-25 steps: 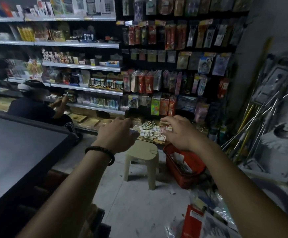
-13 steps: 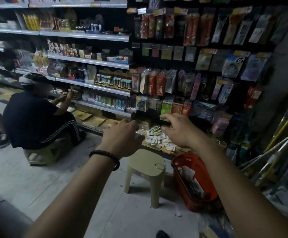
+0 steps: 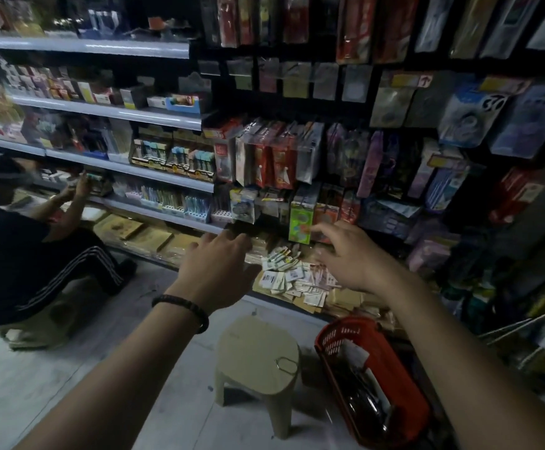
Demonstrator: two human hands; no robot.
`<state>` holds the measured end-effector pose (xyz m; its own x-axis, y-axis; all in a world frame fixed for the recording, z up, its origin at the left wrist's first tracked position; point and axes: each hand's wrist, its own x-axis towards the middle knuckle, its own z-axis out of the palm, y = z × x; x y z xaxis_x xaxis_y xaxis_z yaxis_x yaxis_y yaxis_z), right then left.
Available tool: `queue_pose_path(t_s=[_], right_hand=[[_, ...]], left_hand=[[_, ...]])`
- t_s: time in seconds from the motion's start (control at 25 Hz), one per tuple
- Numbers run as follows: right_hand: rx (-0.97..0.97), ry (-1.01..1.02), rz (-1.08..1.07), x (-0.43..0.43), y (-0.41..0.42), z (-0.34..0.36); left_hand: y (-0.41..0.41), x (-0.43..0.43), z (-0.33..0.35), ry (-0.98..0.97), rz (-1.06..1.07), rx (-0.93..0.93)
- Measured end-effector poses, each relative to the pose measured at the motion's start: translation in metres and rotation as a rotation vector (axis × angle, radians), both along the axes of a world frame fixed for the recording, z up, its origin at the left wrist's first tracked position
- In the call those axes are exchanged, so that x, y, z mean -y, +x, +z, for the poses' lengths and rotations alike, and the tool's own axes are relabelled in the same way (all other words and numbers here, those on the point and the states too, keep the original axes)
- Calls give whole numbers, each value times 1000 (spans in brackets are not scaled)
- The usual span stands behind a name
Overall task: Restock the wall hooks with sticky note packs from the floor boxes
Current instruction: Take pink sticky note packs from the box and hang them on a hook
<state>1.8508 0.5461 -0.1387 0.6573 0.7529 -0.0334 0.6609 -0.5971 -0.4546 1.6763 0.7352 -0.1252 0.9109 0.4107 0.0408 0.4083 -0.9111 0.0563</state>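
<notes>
Both arms are stretched forward toward the low end of the display. The left hand (image 3: 214,264) is seen from the back, fingers straight and loosely spread. Nothing is gripped as far as can be seen, though the palm side is hidden. The right hand (image 3: 345,254) is held with fingers relaxed and slightly bent, also empty, just above a loose heap of small packs (image 3: 292,277). The heap is spread on the bottom shelf (image 3: 293,306), between the two hands. These are taken to be the sticky note packs, but the print is too blurred for that to be confirmed. Hanging packs (image 3: 284,157) are crowded on the hook wall directly above, and a green pack (image 3: 301,222) is hung low, just beside the right fingertips. The hooks themselves are hidden by stock. On the floor a beige stool (image 3: 258,352) and a red basket (image 3: 371,384) are set near each other, below the heap; no floor box is clearly made out. A crouching person (image 3: 21,254) is seen at the left. Handling, as judged: the packs are light, small and flat, probably film-wrapped and so somewhat slippery, with a paper block stiff enough not to fold. Several could be gathered at once. Hold is best taken by pinching across the flat faces below the header end, so the hang hole is left free for a hook. The heap is likely to slide if raked.
</notes>
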Motion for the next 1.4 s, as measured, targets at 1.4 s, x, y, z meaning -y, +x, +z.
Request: queue_pose_path(t_s=[1.4], right_hand=[[-230,-167,3,-140,414,-129]], left_hand=[[464,-155,-111,4,-194,-296]])
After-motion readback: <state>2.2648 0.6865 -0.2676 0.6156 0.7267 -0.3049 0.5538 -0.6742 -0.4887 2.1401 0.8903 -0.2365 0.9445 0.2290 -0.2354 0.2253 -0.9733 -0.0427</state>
